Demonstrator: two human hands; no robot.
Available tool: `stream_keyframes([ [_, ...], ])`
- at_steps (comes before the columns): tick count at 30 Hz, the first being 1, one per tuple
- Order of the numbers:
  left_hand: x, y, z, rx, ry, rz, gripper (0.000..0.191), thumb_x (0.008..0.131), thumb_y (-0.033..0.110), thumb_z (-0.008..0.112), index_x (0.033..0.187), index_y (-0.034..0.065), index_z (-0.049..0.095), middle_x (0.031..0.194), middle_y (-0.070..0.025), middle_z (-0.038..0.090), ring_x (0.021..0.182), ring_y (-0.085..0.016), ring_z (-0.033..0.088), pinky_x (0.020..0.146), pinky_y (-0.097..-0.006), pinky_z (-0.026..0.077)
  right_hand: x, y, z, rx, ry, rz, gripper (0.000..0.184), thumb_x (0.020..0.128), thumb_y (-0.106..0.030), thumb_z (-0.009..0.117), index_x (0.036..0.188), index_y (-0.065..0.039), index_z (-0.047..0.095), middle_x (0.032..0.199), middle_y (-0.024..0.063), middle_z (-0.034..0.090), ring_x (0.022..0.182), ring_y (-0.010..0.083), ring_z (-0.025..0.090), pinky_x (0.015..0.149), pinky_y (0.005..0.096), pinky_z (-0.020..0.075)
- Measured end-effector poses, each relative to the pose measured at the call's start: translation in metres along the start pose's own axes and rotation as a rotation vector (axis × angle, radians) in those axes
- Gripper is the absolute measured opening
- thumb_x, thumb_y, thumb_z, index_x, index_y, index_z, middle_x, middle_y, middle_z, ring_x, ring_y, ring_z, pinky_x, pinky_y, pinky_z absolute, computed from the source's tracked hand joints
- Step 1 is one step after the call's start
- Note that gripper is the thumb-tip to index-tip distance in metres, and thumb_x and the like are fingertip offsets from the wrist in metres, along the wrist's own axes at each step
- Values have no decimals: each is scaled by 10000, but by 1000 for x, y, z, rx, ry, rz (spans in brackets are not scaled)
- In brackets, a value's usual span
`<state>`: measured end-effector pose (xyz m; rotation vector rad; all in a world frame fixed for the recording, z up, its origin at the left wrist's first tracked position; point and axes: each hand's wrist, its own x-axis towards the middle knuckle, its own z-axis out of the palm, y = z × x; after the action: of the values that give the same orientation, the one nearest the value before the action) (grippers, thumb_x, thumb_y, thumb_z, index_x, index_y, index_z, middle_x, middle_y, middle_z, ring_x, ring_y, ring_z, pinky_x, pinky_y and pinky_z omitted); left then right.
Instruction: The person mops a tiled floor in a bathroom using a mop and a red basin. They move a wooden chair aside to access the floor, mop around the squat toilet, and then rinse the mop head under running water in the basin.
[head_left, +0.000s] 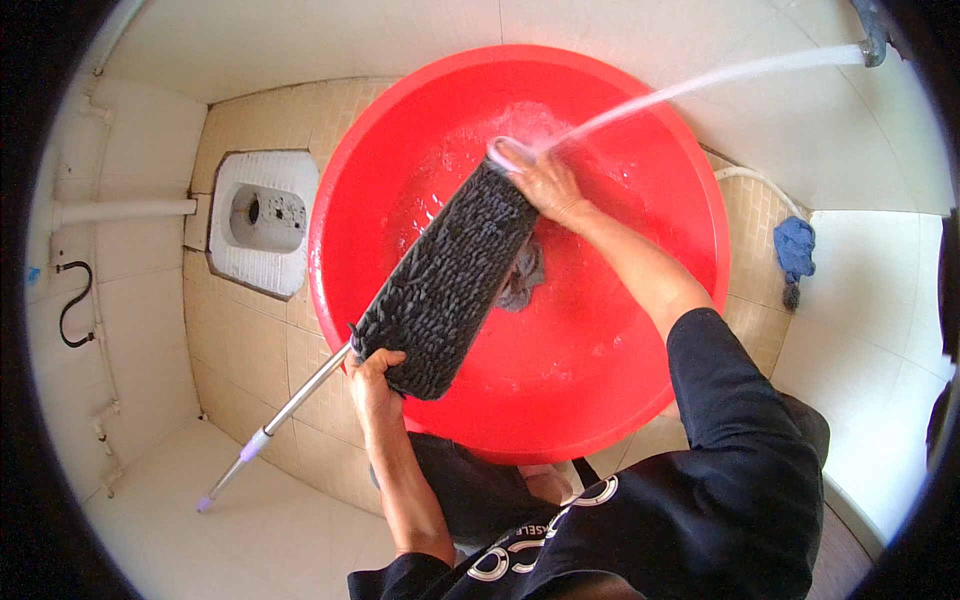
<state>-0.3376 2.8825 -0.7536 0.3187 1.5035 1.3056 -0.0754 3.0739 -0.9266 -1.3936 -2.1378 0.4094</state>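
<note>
A flat mop head with a dark grey chenille pad (454, 274) is tilted over a large red plastic basin (517, 431), its tufted side facing up. My left hand (380, 379) grips the near end of the mop head, thumb on the pad. At the far end my right hand (546, 184) holds the pale plastic edge, fingers blurred. From a tap (872, 51) a stream of water (720, 81) runs down into the basin close to my right hand. The metal mop pole (307, 394) slants down to the left. A wet grey cloth (525, 277) lies in the basin, partly hidden by the pad.
A squat toilet (262, 221) is set in the tiled floor left of the basin. Tiled walls enclose the space, with a white pipe (127, 212) on the left. At right, a blue cloth (794, 246) hangs by a white hose (757, 178).
</note>
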Motion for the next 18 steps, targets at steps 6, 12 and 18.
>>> stream_keyframes([
  [6, 18, -10, -24, 36, 73, -27, 403, 567, -120, 487, 945, -57, 612, 895, -132, 653, 770, -252, 641, 703, -304, 530, 16, 1, 0, -84, -267, 509, 425, 917, -271, 477, 1338, -245, 423, 1299, 184, 491, 1125, 402, 515, 856, 516, 469],
  [12, 7, -4, -15, 41, 49, -22, 428, 547, -115, 505, 955, -33, 607, 868, -107, 633, 768, -249, 618, 730, -330, 516, -18, -181, -75, 415, -202, -43, 343, 905, -319, 508, 1214, -176, 548, 1085, 130, 561, 927, 323, 570, 779, 418, 493],
  [18, -25, -3, -21, 271, 270, 111, 552, 494, -94, 523, 1043, -40, 536, 908, -114, 606, 808, -259, 605, 746, -322, 503, -17, -124, -26, 206, -221, -459, 409, 896, -398, 502, 1281, -260, 535, 1110, 116, 556, 952, 278, 568, 816, 376, 482],
])
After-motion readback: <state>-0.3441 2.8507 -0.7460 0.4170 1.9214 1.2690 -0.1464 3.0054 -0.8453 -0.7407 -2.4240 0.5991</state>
